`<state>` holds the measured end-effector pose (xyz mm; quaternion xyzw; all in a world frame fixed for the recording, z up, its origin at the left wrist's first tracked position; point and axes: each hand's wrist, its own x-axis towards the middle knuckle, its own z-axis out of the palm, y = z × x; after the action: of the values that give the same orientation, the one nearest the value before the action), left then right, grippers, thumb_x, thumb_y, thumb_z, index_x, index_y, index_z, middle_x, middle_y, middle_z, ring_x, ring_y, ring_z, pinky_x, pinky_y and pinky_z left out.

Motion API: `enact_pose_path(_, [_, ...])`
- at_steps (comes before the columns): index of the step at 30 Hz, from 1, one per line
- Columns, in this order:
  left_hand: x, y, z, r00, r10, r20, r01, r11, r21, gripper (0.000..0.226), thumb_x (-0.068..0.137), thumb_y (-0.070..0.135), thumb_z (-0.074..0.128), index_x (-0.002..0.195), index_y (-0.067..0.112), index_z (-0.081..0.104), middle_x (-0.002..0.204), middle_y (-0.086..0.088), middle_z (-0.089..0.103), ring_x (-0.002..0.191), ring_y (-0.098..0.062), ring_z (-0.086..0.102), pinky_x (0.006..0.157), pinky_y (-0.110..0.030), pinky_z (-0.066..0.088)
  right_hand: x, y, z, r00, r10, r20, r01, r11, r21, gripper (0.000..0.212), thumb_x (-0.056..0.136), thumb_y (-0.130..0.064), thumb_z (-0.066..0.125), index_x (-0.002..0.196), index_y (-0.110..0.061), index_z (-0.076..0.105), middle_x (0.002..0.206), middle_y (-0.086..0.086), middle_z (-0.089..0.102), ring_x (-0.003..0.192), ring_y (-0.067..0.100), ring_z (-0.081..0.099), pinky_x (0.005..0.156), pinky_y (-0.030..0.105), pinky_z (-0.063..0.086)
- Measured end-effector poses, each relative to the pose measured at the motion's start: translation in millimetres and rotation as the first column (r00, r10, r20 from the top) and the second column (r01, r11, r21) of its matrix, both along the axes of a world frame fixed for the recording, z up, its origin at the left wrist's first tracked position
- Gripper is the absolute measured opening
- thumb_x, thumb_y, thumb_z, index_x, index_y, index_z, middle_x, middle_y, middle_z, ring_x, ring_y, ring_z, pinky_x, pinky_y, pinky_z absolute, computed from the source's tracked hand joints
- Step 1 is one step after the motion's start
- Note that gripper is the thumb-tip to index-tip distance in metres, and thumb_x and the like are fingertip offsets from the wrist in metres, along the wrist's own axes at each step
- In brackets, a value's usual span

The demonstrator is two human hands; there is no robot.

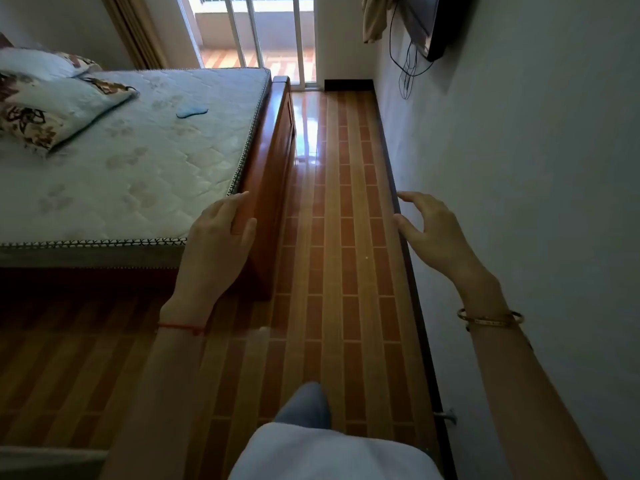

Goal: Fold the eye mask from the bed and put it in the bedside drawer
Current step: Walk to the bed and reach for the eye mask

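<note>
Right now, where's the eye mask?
Head view: the blue eye mask lies flat on the mattress, upper left of frame, right of the pillows and near the bed's right edge, apart from both hands.

No words, numbers or signs are showing clearly enough to read. The thin gold metal bracelet (pixel 490 319) is carrying tiny marks, but they are too small to make out.
</note>
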<state>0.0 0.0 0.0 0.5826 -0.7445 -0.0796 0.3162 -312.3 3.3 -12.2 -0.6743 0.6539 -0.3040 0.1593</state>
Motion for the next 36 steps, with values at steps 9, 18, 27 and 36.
enact_pose_path(9, [-18, -62, -19, 1.000, 0.022, -0.009, -0.021, 0.999, 0.038, 0.042, 0.094, 0.021, 0.053, 0.135, 0.010, 0.051, 0.133, -0.012, 0.058, 0.123, -0.027, 0.054, 0.102, -0.036, 0.043, -10, -56, -12, 1.000, -0.015, -0.007, 0.015, 0.997, 0.075, 0.046, 0.095, -0.031, 0.052, 0.138, -0.018, 0.045, 0.143, 0.005, 0.048, 0.133, 0.020, 0.043, 0.108, 0.036, 0.035])
enact_pose_path(18, [-30, -195, -33, 1.000, 0.005, -0.005, -0.005, 0.997, 0.071, 0.043, 0.094, 0.020, 0.054, 0.136, 0.010, 0.050, 0.135, -0.012, 0.057, 0.125, -0.027, 0.053, 0.106, -0.038, 0.042, -18, -187, -25, 1.000, -0.011, 0.024, 0.009, 0.994, 0.112, 0.045, 0.095, -0.032, 0.051, 0.138, -0.019, 0.045, 0.142, 0.003, 0.049, 0.132, 0.019, 0.043, 0.110, 0.040, 0.037])
enact_pose_path(27, [-43, -363, -27, 1.000, 0.005, -0.010, -0.004, 0.999, 0.051, 0.042, 0.092, 0.016, 0.057, 0.133, 0.010, 0.053, 0.131, -0.012, 0.061, 0.121, -0.027, 0.056, 0.102, -0.031, 0.041, -26, -353, -14, 0.998, -0.042, 0.042, 0.037, 0.993, 0.110, 0.046, 0.095, -0.034, 0.051, 0.138, -0.021, 0.044, 0.143, 0.002, 0.048, 0.132, 0.018, 0.043, 0.110, 0.039, 0.037])
enact_pose_path(36, [-63, -495, -38, 1.000, -0.029, -0.005, 0.029, 0.996, 0.082, 0.042, 0.092, 0.018, 0.057, 0.134, 0.012, 0.053, 0.131, -0.010, 0.060, 0.122, -0.023, 0.055, 0.102, -0.025, 0.038, -42, -471, -33, 0.995, -0.070, 0.068, 0.059, 0.986, 0.155, 0.045, 0.095, -0.034, 0.050, 0.138, -0.023, 0.044, 0.143, 0.001, 0.048, 0.132, 0.018, 0.043, 0.106, 0.033, 0.036])
